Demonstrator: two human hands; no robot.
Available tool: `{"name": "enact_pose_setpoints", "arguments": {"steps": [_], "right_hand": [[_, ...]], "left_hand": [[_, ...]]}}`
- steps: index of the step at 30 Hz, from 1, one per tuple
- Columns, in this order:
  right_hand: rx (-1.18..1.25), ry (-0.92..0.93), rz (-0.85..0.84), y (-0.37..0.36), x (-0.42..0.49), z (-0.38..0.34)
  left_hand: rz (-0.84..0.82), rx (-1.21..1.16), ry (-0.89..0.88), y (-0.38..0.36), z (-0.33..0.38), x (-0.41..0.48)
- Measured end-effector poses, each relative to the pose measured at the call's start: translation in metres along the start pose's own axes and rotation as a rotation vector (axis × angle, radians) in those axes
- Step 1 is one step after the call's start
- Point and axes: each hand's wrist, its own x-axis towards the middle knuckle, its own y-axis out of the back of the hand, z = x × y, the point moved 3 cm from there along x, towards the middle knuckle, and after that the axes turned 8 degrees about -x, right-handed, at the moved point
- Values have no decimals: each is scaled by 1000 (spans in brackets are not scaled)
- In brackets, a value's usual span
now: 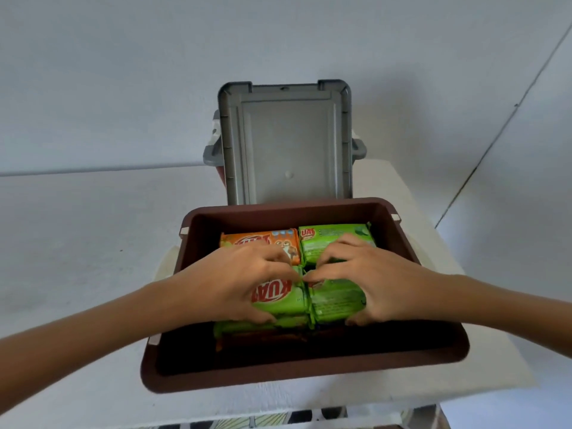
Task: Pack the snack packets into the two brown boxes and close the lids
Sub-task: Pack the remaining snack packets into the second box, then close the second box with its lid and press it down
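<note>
Second box (218,156) — mostly hidden behind the raised lid (288,144) (only handles show).

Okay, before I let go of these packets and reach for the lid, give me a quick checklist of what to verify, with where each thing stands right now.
1. Packets inside the brown box: ok; the orange packet and green packets sit within its walls.
2. Packets below the rim: ok, apparently; the top layer looks lower than the rim.
3. Left hand and right hand out of the box: not ok; both press on the near green packets.
4. Grey lid free to swing: ok; it stands open behind the box.
5. Rim clear of wrappers: ok on the visible edges.
6. Second box packed: cannot tell; only its grey handles show behind the lid.
</note>
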Motion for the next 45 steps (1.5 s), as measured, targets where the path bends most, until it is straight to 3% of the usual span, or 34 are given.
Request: {"name": "enact_pose_setpoints", "arguments": {"steps": [6,11,14,18,22,25,33,35,39,41,45], "right_hand": [[63,39,-8,12,9,7],[95,14,141,35,20,24],[123,-58,312,48,34,44],[79,-287,514,54,54,79],[141,-502,482,45,74,108],[276,-525,419,34,85,114],[447,-478,479,32,88,113],[521,-432,585,38,83,109],[586,-285,932,61,60,89],[613,-241,1024,70,48,78],[674,-190,1114,77,27,58]], "left_hand": [[-36,7,-7,6,1,5],[217,-180,26,42,-22,15],[374,-166,189,58,-51,29],[449,-230,495,58,-89,52],[552,-274,593,49,-106,70],[557,-327,640,41,-110,80],[651,-393,669,43,-104,82],[752,-459,633,48,-95,78],[1160,-766,451,63,-60,56],[1247,-879,404,68,-44,46],[1324,-869,348,76,-19,25]]}}
